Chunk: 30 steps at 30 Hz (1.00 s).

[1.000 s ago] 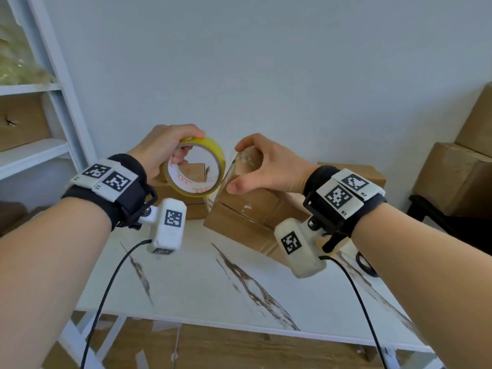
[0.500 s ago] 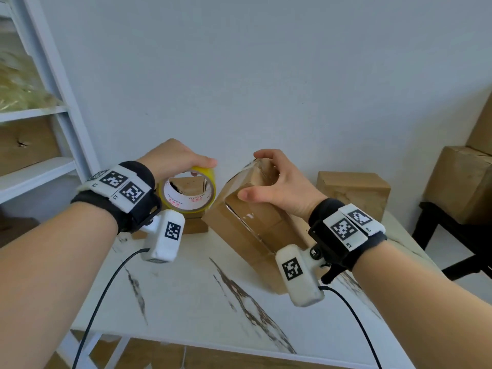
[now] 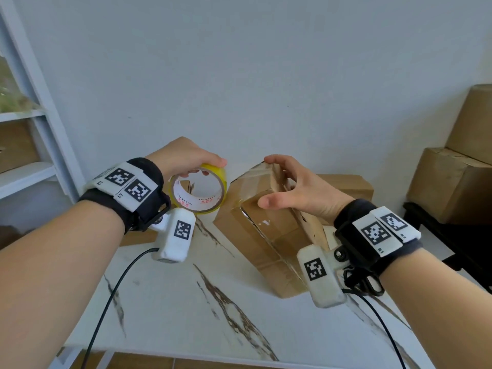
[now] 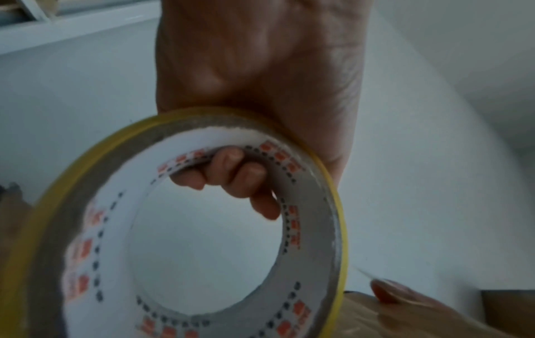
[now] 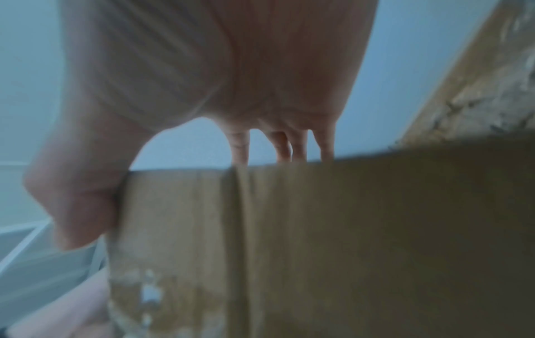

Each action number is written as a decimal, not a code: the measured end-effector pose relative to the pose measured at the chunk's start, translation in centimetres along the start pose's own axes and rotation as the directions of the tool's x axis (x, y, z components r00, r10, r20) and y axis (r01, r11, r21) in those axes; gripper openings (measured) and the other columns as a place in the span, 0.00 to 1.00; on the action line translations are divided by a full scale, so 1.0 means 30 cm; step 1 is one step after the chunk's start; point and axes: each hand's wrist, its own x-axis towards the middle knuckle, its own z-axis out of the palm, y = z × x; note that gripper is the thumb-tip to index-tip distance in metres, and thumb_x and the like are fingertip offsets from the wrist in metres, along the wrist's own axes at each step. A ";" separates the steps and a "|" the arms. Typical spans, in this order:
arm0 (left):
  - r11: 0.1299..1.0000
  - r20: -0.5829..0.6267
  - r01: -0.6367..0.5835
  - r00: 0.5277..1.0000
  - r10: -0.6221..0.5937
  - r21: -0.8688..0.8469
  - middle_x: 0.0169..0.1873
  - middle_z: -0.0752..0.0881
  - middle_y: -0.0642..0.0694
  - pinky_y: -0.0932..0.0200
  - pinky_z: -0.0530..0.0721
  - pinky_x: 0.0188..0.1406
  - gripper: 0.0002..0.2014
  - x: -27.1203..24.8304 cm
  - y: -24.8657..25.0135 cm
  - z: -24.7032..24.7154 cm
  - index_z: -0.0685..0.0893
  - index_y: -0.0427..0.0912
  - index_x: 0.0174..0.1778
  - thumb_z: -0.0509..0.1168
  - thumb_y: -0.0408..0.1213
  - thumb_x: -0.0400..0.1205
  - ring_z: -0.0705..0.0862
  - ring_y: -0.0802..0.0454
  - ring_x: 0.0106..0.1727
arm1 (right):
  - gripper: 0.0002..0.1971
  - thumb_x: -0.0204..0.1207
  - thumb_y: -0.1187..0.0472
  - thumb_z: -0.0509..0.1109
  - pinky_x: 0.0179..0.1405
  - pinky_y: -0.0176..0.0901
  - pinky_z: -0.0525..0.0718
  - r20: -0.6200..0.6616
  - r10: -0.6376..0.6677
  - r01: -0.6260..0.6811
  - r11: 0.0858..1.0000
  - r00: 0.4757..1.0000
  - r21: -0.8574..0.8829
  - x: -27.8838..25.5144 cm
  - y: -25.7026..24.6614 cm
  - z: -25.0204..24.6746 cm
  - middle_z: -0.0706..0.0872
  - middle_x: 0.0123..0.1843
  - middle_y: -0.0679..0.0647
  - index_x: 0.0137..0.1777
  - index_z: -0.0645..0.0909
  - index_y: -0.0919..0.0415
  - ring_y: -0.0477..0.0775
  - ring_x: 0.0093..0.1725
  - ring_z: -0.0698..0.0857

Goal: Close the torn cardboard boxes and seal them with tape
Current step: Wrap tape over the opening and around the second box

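Note:
A brown cardboard box [image 3: 266, 235] stands tilted on the white marbled table [image 3: 186, 302], with clear tape along its upper end and down its near face. My right hand [image 3: 290, 187] grasps that upper end, fingers over the top and thumb on the near face; the right wrist view shows the thumb against the box [image 5: 289, 240]. My left hand [image 3: 210, 166] holds a yellow-edged tape roll [image 3: 186, 202] just left of the box's top corner. In the left wrist view its fingers [image 4: 231, 173] curl through the roll [image 4: 312, 228].
A second cardboard box [image 3: 346, 185] sits behind the right hand, and a low one [image 3: 138, 238] behind the left wrist. Stacked boxes [image 3: 452, 182] rest on a dark stand at right. White shelves [image 3: 26, 171] stand at left. Black scissors [image 3: 370, 284] lie under my right wrist.
Both hands have come lower in view with the box and roll. My right hand has shifted its hold at the box's top end. The roll has stayed close to the box's top corner.

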 end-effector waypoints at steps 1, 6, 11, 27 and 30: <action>1.000 -0.011 -0.011 1.000 0.011 -0.020 0.35 0.83 0.46 0.59 0.74 0.37 0.16 -0.005 0.011 0.007 0.84 0.40 0.30 0.74 0.49 0.73 0.78 0.51 0.39 | 0.50 0.46 0.39 0.78 0.51 0.22 0.75 0.010 0.008 -0.007 1.000 1.000 -0.008 -0.007 -0.008 -0.010 0.76 0.62 0.38 0.74 0.66 0.44 0.28 0.59 0.75; 0.994 -0.098 -0.100 0.990 0.097 -0.030 0.20 0.67 0.49 0.58 0.68 0.33 0.26 -0.029 0.085 0.039 0.65 0.45 0.19 0.75 0.46 0.71 0.69 0.50 0.28 | 0.32 0.65 0.37 0.72 0.45 0.32 0.74 -0.139 0.093 -0.095 0.995 0.986 -0.010 -0.025 -0.029 -0.046 0.79 0.62 0.47 0.68 0.72 0.47 0.42 0.58 0.80; 0.991 0.010 -0.120 0.993 0.121 -0.063 0.22 0.76 0.48 0.58 0.72 0.32 0.20 -0.020 0.119 0.025 0.78 0.42 0.26 0.71 0.54 0.73 0.72 0.51 0.25 | 0.24 0.62 0.54 0.73 0.44 0.42 0.79 -0.186 0.179 -0.167 0.983 0.966 0.078 -0.037 -0.004 -0.093 0.84 0.59 0.57 0.61 0.77 0.46 0.52 0.48 0.84; 0.983 0.087 -0.130 0.986 0.141 -0.126 0.22 0.69 0.48 0.61 0.62 0.22 0.20 -0.058 0.196 0.017 0.71 0.45 0.25 0.70 0.51 0.74 0.62 0.53 0.19 | 0.21 0.58 0.50 0.64 0.56 0.52 0.74 -0.092 0.240 -0.228 0.965 0.966 0.129 -0.075 0.041 -0.151 0.83 0.49 0.48 0.53 0.77 0.31 0.51 0.47 0.81; 0.992 0.069 -0.121 0.990 0.124 -0.043 0.17 0.68 0.51 0.60 0.62 0.24 0.21 -0.062 0.195 0.003 0.71 0.44 0.23 0.71 0.51 0.73 0.62 0.53 0.20 | 0.23 0.59 0.52 0.63 0.41 0.43 0.76 -0.078 0.239 -0.226 0.963 0.968 0.148 -0.078 0.048 -0.156 0.82 0.48 0.50 0.57 0.76 0.35 0.50 0.42 0.82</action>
